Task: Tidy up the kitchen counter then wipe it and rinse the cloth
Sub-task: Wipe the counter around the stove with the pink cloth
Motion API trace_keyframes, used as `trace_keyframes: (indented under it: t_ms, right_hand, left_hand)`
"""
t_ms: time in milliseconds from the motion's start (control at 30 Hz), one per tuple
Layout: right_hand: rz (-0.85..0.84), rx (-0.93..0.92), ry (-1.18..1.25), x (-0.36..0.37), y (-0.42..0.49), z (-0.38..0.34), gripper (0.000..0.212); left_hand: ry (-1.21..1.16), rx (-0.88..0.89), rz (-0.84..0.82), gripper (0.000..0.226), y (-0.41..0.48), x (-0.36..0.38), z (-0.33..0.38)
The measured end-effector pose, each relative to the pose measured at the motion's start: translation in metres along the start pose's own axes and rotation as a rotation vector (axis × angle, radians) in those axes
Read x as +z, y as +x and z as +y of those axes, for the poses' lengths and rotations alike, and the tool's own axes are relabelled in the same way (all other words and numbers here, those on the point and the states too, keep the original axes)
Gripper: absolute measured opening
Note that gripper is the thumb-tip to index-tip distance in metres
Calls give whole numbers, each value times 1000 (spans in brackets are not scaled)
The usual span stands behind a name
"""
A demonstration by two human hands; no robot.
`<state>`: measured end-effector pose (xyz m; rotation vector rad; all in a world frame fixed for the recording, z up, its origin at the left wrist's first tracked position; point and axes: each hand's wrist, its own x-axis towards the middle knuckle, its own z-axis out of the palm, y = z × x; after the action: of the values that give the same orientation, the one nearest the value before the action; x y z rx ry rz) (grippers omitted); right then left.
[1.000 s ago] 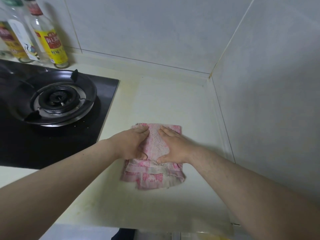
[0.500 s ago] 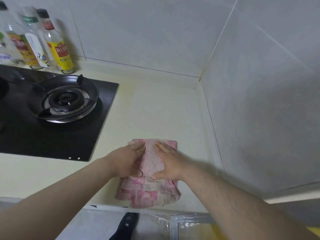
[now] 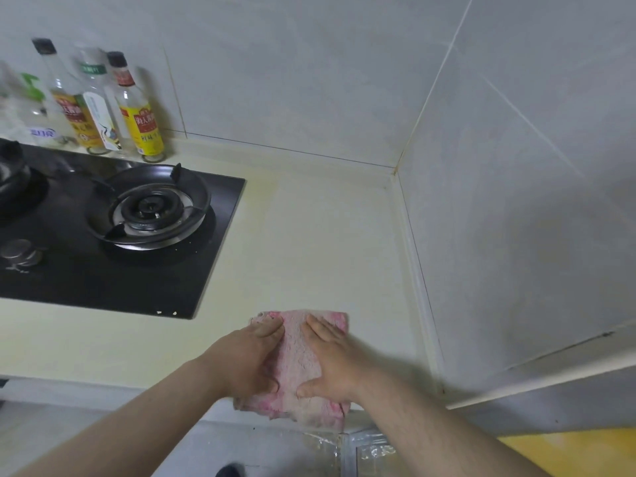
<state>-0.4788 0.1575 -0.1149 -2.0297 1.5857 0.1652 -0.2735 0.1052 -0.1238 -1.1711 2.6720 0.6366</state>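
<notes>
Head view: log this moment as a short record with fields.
cloth: pink cloth, lying flat, near edge hanging over the counter's front lip
left hand: left hand pressing flat on the cloth
right hand: right hand pressing flat on the cloth
counter: cream counter
stove: black gas stove at left
bottles: bottles against the back wall

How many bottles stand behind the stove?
4, perhaps more off-frame: blurred green-topped clear bottle, black-capped yellow-label bottle, white-label green-banded bottle, dark-capped yellow-label bottle, left to right along the wall.

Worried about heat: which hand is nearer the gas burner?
Left. The left hand lies on the cloth's burner-side edge; the right hand lies farther from the gas burner, toward the side wall.
</notes>
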Motion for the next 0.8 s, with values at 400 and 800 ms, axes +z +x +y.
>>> trace_keyframes:
  t_ms: [400, 800]
  right_hand:
    - [-4, -1, 16, 35, -21, -43, 112]
    - [53, 1, 241, 46, -6, -96, 78]
  left_hand:
    - [59, -12, 75, 82, -58, 23, 3]
    - [137, -130, -43, 67, -112, 34, -34]
